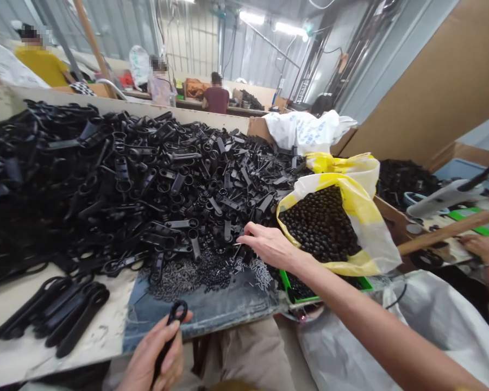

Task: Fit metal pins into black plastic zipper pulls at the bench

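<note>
My left hand is closed around a black plastic handle with a ring-shaped end pointing up, low at the front of the bench. Over the small parts, my right hand pinches a thin metal pin between its fingertips. Below it lie a heap of silvery pins, a pile of tiny black parts and a pile of grey screw-like pieces, all on a blue mat. Several long black handles rest side by side at the left.
A large heap of black plastic parts fills the bench behind. To the right, a yellow-and-white bag of round black pieces stands on a green tray. Another person's hand is at the far right; people sit in the background.
</note>
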Available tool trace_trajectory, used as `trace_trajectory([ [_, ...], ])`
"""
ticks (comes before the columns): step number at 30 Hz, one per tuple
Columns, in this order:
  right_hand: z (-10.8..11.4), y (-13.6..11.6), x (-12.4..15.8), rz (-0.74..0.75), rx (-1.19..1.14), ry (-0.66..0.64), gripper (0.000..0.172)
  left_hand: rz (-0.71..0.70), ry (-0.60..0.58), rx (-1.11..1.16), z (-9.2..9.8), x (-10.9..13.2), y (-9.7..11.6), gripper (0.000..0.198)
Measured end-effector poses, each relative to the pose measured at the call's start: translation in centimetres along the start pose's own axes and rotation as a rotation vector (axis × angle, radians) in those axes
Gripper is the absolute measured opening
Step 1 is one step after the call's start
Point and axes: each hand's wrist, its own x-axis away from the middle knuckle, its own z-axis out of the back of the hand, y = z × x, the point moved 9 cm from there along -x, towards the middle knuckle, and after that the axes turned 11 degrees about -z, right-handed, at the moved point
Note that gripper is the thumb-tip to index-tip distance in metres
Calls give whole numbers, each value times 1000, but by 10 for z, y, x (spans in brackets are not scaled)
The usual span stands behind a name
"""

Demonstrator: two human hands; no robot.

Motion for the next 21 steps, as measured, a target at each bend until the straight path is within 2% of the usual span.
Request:
trace_trajectory([
  [4,-9,4,-18,161,-12,-27,22,-38,-78,62,-19,1,5,53],
  [7,-6,9,-17,226,-59,30,20,-52,-131,128,-23,1,10,53],
  [9,1,10,-14,218,-115,131,21,-67,-133,156,-21,1,13,50],
  [11,14,3,-5,173,-230,295,20,-91,-127,155,-20,1,15,50],
  [12,19,-5,1,152,-302,361,18,-101,-123,150,-20,1,15,49],
  [14,20,-36,15,138,-426,413,17,-126,-115,139,-20,-1,16,45],
  [18,-2,-116,36,156,-583,277,17,-188,-48,212,-19,-3,19,41],
  [21,-12,-142,48,47,-682,331,22,-185,10,321,-18,-4,19,47],
])
